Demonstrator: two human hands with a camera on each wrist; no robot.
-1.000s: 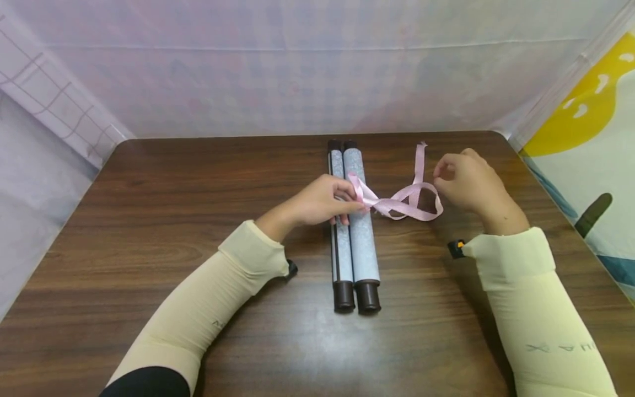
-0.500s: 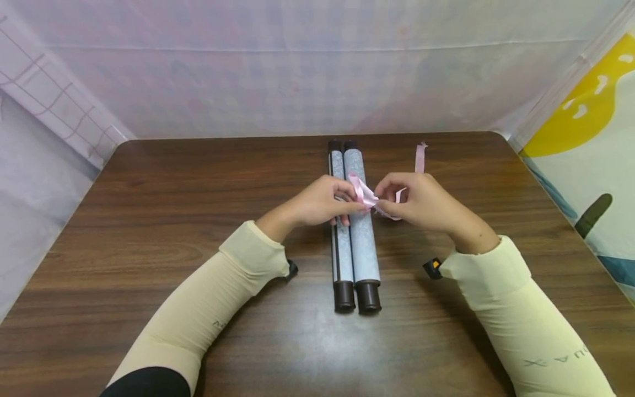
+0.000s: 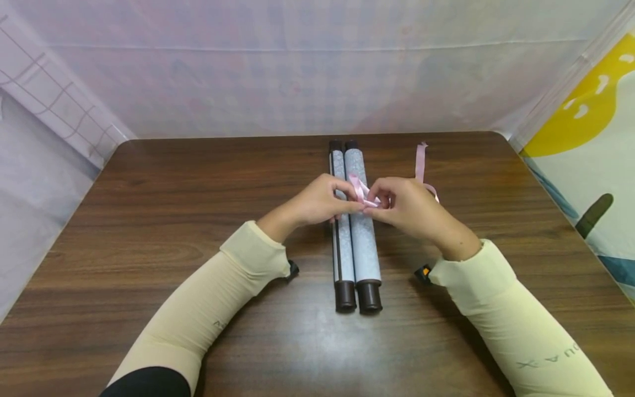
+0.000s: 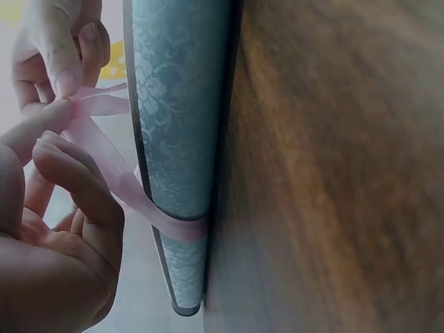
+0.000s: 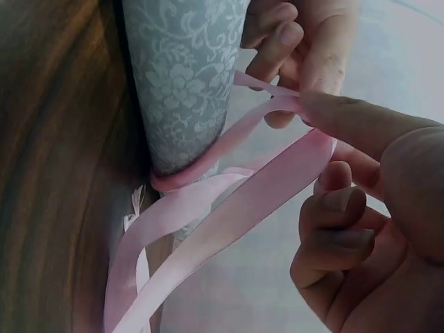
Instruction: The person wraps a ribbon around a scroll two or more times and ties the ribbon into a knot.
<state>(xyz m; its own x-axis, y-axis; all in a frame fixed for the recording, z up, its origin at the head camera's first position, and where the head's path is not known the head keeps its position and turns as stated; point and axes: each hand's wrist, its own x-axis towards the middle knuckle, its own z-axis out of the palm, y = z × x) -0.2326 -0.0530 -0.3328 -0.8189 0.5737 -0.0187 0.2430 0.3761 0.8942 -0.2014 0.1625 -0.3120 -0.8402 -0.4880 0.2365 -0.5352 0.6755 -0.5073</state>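
Observation:
Two rolled scrolls lie side by side, a thinner left scroll (image 3: 345, 248) and a thicker right scroll (image 3: 366, 248), with pale blue floral backing and dark brown end knobs. A pink ribbon (image 5: 229, 218) loops round them. My left hand (image 3: 327, 199) pinches the ribbon above the scrolls between thumb and index finger. Right beside it, my right hand (image 3: 409, 204) pinches the ribbon too, the fingertips of both hands meeting. In the left wrist view the ribbon (image 4: 114, 166) runs from the fingertips down round a scroll. Its loose tail trails to the right, partly hidden by my right hand.
The scrolls rest on a dark wood-grain table (image 3: 198, 182). A pale patterned curtain (image 3: 297, 82) hangs behind its far edge. At the right stands a white cloth with a yellow print (image 3: 590, 105).
My right hand has come left from the ribbon's loose loop to the fingertips of my left hand and now pinches the ribbon there. The left hand has stayed in place.

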